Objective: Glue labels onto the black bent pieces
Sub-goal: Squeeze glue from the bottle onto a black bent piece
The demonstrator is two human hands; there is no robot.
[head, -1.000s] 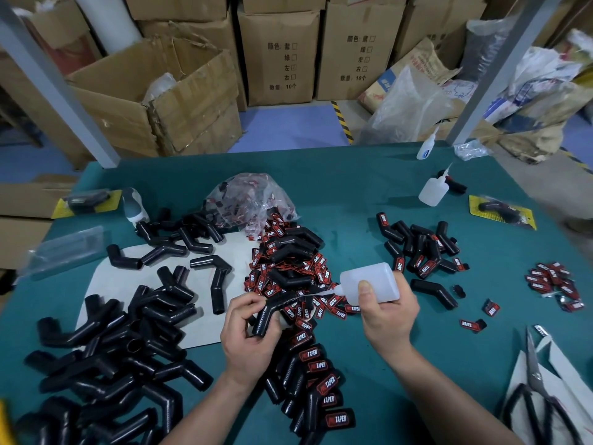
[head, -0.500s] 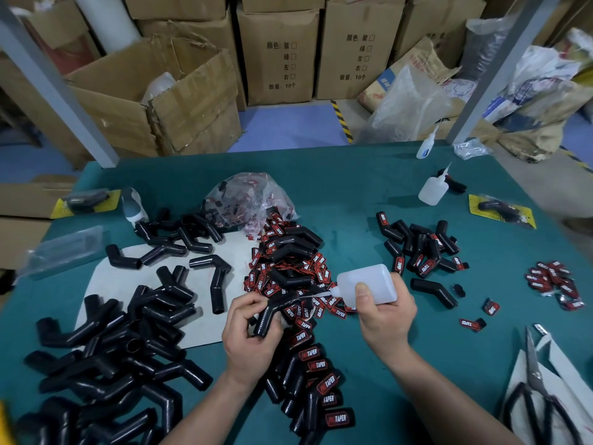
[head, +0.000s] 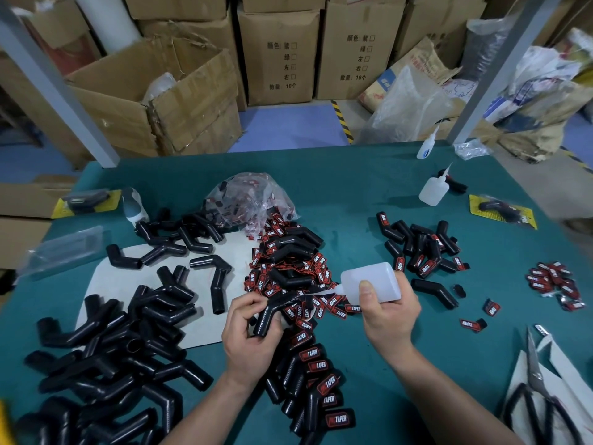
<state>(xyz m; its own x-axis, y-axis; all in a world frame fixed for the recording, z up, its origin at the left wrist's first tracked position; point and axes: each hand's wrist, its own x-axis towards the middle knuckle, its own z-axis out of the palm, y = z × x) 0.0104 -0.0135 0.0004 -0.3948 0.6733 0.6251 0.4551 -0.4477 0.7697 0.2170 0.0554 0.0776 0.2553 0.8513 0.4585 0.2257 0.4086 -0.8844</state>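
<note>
My left hand [head: 248, 335] grips a black bent piece [head: 268, 316] above the green table [head: 353, 200]. My right hand [head: 390, 316] holds a white glue bottle [head: 372, 281] on its side, its thin nozzle touching the upper arm of that piece. A heap of red-and-black labels [head: 288, 271] lies just behind the hands. Several bare bent pieces [head: 106, 348] are piled at the left. Labelled pieces [head: 314, 380] lie in a row between my forearms.
More labelled pieces [head: 420, 248] sit right of centre, loose labels [head: 552, 281] further right. Two spare glue bottles [head: 431, 187] stand at the back right. Scissors [head: 539, 396] lie on white paper at the lower right. A plastic bag of labels [head: 250, 200] is behind the heap. Cardboard boxes [head: 160, 97] stand beyond the table.
The glue bottle in my right hand has slid left, bringing its nozzle onto the bent piece. My left hand has kept its hold with only small finger shifts.
</note>
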